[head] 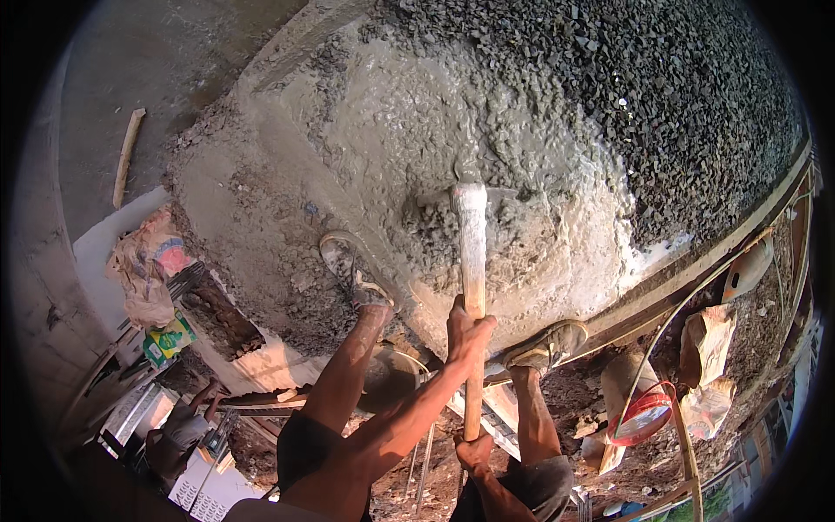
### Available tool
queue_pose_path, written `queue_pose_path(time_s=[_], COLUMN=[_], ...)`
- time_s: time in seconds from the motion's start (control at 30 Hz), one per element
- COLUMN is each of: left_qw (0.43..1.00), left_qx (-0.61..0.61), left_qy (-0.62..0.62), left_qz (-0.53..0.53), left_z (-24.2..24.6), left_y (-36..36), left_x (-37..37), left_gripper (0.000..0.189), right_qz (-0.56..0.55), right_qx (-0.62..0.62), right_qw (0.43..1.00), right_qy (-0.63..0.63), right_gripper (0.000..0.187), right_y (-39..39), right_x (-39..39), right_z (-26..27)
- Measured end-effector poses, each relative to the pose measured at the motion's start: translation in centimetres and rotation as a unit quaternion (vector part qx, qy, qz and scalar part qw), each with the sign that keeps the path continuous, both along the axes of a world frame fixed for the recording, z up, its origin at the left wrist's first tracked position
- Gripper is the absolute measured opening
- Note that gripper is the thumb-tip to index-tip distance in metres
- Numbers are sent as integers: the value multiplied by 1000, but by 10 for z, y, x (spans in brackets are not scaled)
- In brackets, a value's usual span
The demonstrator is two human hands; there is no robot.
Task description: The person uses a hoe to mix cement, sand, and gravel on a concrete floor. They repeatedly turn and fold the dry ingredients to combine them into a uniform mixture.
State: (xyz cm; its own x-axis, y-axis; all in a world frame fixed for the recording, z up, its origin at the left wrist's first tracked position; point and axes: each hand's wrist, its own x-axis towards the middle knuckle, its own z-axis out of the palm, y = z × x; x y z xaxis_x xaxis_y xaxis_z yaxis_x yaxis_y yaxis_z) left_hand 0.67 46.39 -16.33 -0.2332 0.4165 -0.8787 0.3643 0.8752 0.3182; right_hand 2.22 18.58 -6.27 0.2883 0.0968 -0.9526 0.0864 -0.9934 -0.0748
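Note:
Wet grey concrete spreads in front of me, with a long-handled hoe reaching into it. The hoe's head lies low in the mix, and its blade is mostly hidden. My left hand grips the wooden handle about midway, arm stretched forward. Lower down, near the handle's end, my right hand is closed around the wood. My feet stand apart, a muddy left shoe in the mix and a right shoe by the board edge.
Dark gravel is heaped at the upper right, beside a wooden edge board. A red bucket and torn paper sacks lie lower right. Another person is at lower left, below crumpled bags. A wood strip rests upper left.

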Motion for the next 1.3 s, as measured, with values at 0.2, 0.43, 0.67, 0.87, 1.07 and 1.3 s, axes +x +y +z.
queue_pose_path(time_s=[0.2,0.43,0.67,0.87,1.07,1.3], left_qw=[981,890,905,954,960,996], left_qx=[150,392,304,125,81,6], left_qy=[-117,143,164,131,130,-12], left_qz=[-42,-183,-248,-237,-235,-91], left_z=[42,-138,-166,-137,-111,4], left_y=[141,411,392,275,128,20], left_x=[-34,-14,1,6,19,-35], left_gripper=[38,40,28,34,46,46], right_qz=[-60,-125,-226,-211,-219,-37], right_qx=[155,234,234,95,20,12], right_qw=[984,950,916,936,950,999], right_qy=[64,167,233,264,220,10], right_gripper=[23,19,14,13,13,35], right_y=[173,427,383,306,180,37], right_x=[-20,-46,-19,34,31,-39], right_z=[-102,-287,-181,-70,-20,27])
